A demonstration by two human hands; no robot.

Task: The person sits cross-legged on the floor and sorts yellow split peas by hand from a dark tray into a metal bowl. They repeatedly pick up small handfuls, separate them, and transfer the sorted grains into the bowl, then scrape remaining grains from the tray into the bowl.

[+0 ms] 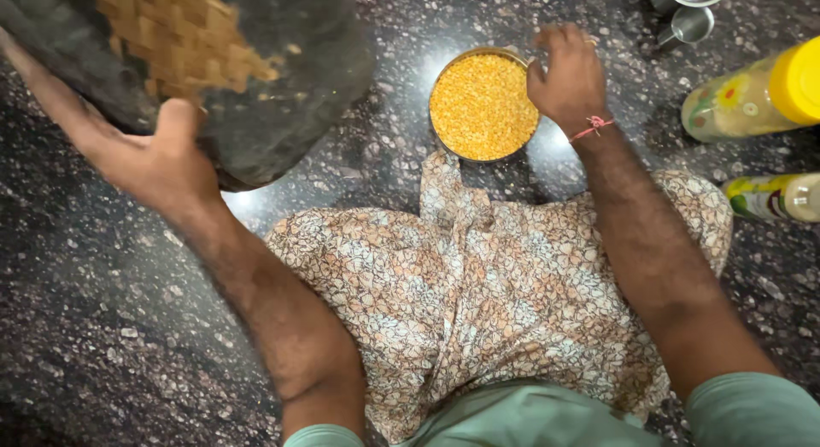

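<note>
Pretty bright overhead light, with white glare spots on the polished stone floor (102, 327) beside the lentil bowl (483, 105). The woven tray (184, 37) up close (top left) is blurred; the middle is sharp.

Bowl (483, 105) of lentils centre w/ cloth (478, 302) before it, bottles (756, 97) right, prob. woven tray (184, 37) far left.

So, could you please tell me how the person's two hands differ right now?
The left hand grips a woven winnowing tray raised off the floor; the right hand rests at the rim of the round tin of yellow split lentils. Only the right wrist wears a red thread. Both are bare.
</note>
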